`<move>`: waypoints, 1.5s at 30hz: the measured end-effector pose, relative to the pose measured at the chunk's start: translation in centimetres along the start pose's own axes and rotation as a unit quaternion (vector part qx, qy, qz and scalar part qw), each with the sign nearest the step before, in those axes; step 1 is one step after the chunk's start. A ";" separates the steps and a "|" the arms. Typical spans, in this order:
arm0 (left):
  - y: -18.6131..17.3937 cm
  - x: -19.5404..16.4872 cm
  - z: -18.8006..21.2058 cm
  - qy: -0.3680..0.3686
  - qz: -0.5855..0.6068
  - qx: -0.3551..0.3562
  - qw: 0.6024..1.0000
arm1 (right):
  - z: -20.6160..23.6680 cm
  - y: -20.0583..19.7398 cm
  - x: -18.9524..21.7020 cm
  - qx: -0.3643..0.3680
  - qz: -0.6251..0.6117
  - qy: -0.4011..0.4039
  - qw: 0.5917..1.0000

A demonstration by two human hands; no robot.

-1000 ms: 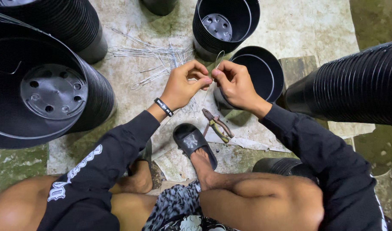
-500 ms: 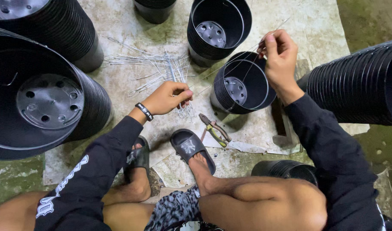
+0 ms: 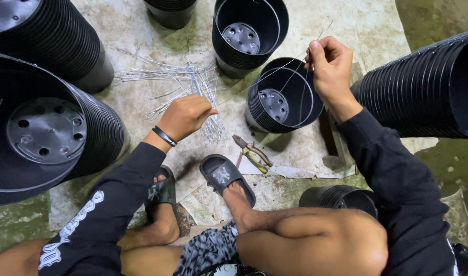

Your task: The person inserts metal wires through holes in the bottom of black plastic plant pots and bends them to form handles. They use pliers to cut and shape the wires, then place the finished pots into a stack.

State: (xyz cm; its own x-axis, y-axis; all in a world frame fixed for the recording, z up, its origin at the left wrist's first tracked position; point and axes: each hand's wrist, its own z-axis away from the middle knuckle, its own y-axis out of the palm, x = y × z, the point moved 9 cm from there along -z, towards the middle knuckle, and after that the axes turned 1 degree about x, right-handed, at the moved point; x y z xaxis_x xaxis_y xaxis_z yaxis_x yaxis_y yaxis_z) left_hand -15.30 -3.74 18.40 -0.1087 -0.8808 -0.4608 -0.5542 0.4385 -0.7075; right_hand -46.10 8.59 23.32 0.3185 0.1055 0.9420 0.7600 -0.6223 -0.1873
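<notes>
Stacks of black pots [image 3: 45, 138] fill the frame's edges. Left hand [image 3: 185, 116] closes on loose wires [image 3: 203, 87] at centre; right hand [image 3: 331, 66] pinches a wire loop [image 3: 287, 89] over a pot [image 3: 282, 99].

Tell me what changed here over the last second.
The hands, together a second ago, parted. The right hand lifted a thin wire over the black pot; the left hand dropped to the wire pile, its grip closing on some. Pliers and pot stacks stayed put.

Showing two hands [image 3: 185, 116], one pair of pliers [image 3: 253, 153], two black sandals [image 3: 224, 176], one loose bundle of wires [image 3: 193, 84], six stacks of black pots [image 3: 282, 97].
</notes>
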 end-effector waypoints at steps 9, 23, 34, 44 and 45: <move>3.7 4.4 1.3 -0.226 0.291 0.029 0.929 | -0.4 1.9 1.4 0.067 -0.223 0.038 0.972; 2.1 7.7 2.2 -0.275 0.332 -0.050 0.901 | 6.3 7.9 -0.6 0.419 0.090 0.137 0.893; 2.9 8.9 1.5 -0.277 0.294 -0.033 0.914 | 8.5 6.2 -3.7 0.442 0.059 0.272 0.853; 6.2 10.0 0.7 -0.301 0.438 -0.066 0.844 | 8.2 3.6 -3.4 0.420 0.178 0.242 0.857; 6.5 10.2 0.5 -0.299 0.482 -0.087 0.819 | 7.9 3.2 -2.9 0.404 0.197 0.233 0.862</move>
State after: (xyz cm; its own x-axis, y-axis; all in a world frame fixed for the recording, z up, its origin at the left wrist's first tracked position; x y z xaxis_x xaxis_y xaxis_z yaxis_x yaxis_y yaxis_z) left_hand -19.58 -9.76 8.87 -0.1699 0.1266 -0.9773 -0.5630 0.8015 0.2017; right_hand -40.05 12.44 17.79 0.5235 -0.4301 0.7355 0.8511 0.2249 -0.4743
